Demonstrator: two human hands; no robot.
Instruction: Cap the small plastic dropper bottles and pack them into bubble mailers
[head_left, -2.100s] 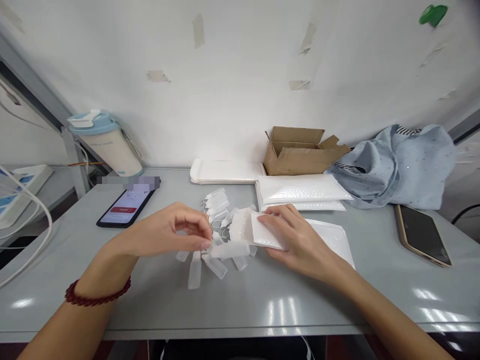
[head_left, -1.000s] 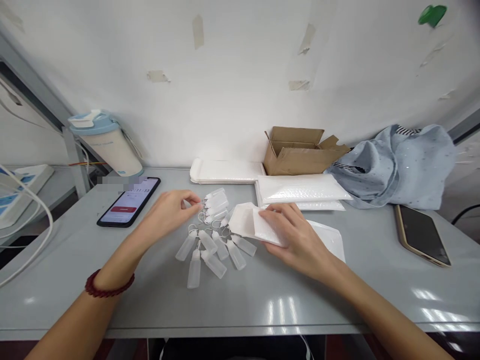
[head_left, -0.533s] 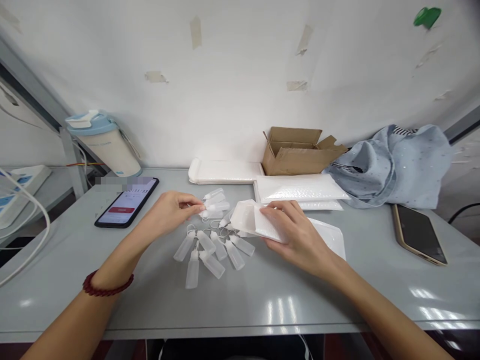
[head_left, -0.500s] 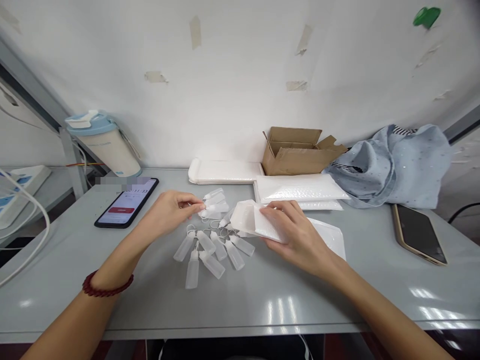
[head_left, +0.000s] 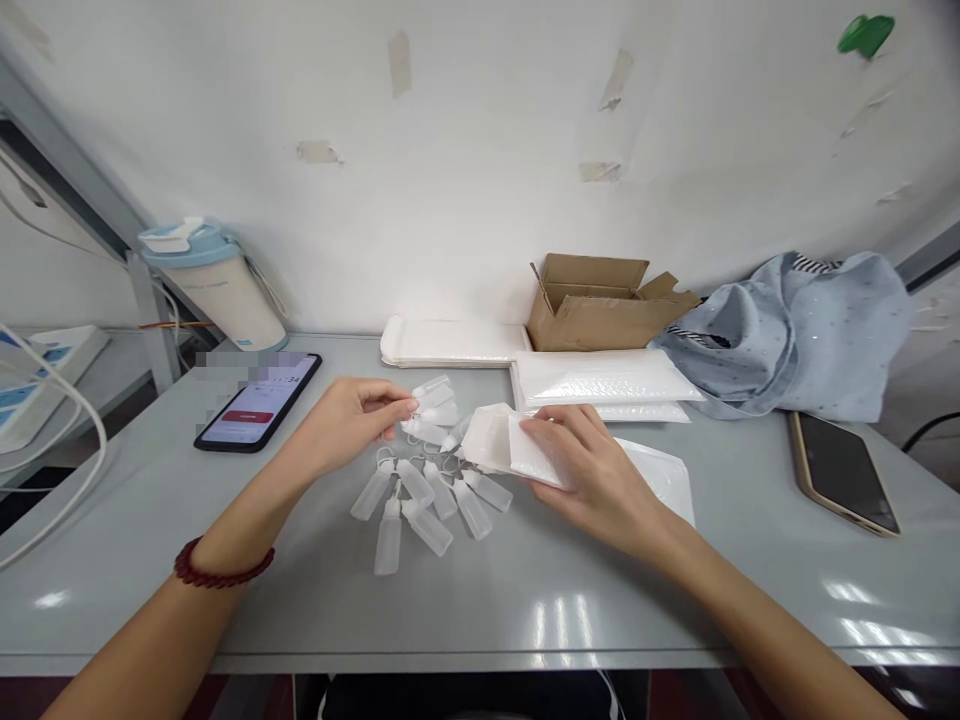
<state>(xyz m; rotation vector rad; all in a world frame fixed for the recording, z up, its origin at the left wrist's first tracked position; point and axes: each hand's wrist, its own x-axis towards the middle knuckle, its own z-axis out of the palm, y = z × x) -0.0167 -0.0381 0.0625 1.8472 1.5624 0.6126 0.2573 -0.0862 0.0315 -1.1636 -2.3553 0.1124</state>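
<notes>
My left hand (head_left: 364,420) is closed in a pinch at the caps of a few small translucent squeeze bottles (head_left: 436,412) fanned out beyond its fingertips. How many of them it grips is hidden. My right hand (head_left: 589,460) grips a white bubble mailer (head_left: 534,455), its flap folded open toward the bottles. Between and below my hands, several more squeeze bottles (head_left: 426,527) lie loose on the grey table (head_left: 337,610), with thin loops at their necks. Another white mailer (head_left: 664,478) lies flat, partly behind my right hand.
Stacks of white bubble mailers (head_left: 454,342) lie along the wall beside an open cardboard box (head_left: 607,318). A light blue cloth bag (head_left: 817,335) and a phone (head_left: 844,475) are on the right. On the left are a lit phone (head_left: 259,405) and a tumbler (head_left: 221,290).
The view has shifted slightly. At my left fingertips the squeeze bottles look more spread out, with another one showing lower down. My right hand keeps hold of the mailer.
</notes>
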